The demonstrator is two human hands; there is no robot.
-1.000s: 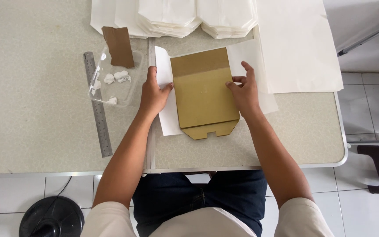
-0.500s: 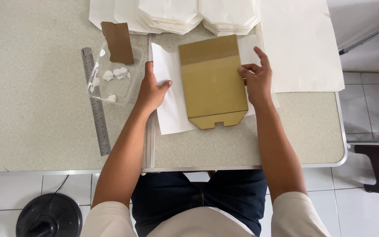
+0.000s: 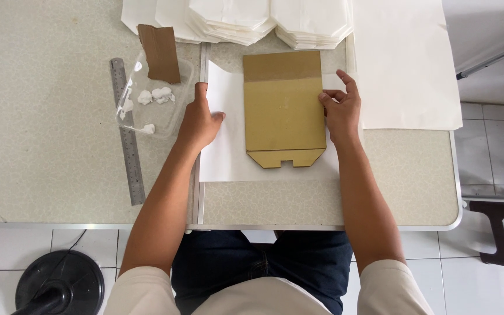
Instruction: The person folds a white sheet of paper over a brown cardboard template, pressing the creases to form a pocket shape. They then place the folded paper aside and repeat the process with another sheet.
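From the head view, a brown cardboard template (image 3: 284, 108) lies on a white paper sheet (image 3: 224, 146) at the middle of the counter (image 3: 42, 163). The left hand (image 3: 198, 122), at the template's 9 o'clock, presses flat on the sheet, fingers loosely spread, gripping nothing. The right hand (image 3: 340, 108), at 3 o'clock, has curled fingers touching the template's edge. Judging by this, good work means keeping the template square and the sheet pinned. A steel ruler (image 3: 127, 131) and a glue tray (image 3: 150, 102) lie further toward 9 o'clock.

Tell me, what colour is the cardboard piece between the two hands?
The cardboard piece is plain brown, with a darker band at its top edge; the head view shows it.
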